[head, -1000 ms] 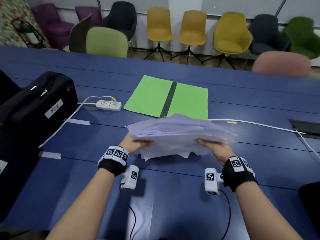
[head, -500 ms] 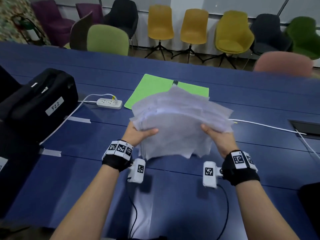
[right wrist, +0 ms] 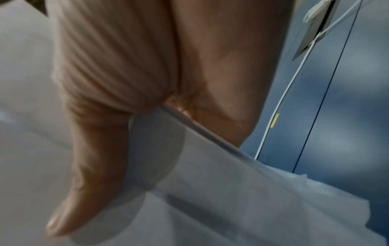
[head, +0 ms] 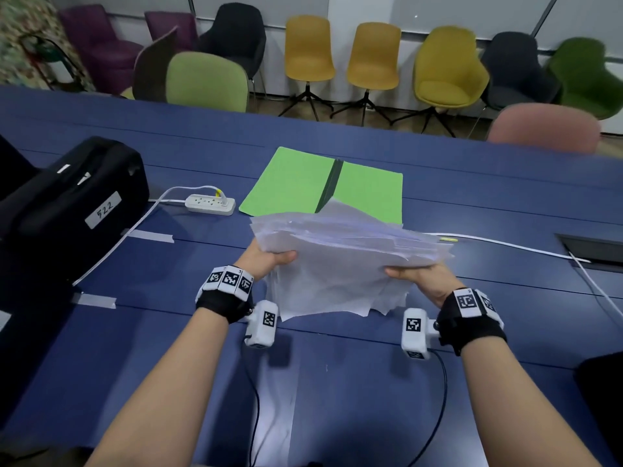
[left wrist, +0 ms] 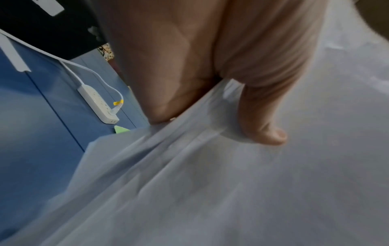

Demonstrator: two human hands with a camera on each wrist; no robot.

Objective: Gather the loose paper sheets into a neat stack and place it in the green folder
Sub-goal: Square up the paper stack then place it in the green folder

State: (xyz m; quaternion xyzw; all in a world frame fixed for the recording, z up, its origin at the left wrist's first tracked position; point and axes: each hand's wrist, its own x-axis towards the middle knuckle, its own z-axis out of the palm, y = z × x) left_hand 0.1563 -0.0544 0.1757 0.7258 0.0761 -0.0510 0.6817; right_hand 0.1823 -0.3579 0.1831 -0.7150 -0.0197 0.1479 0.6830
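Note:
An uneven stack of white paper sheets (head: 347,261) hangs over the blue table (head: 337,382), its edges ragged and tilted toward me. My left hand (head: 269,259) grips its left edge, thumb on top of the sheets (left wrist: 210,183). At the right edge my right hand (head: 416,274) holds the same stack, thumb pressed on the paper (right wrist: 210,191). The fingers under the sheets are hidden. Just beyond the stack the green folder (head: 296,183) lies open and flat, with a dark spine down its middle.
A black case (head: 67,203) with a white label sits at the left. A white power strip (head: 210,203) and its cable lie left of the folder. Another white cable (head: 505,244) runs right to a floor box (head: 593,247). Chairs line the far side.
The stack was raised and tipped upright, covering much of the folder, then dropped back to a flatter tilt. Both hands kept their grip on its side edges.

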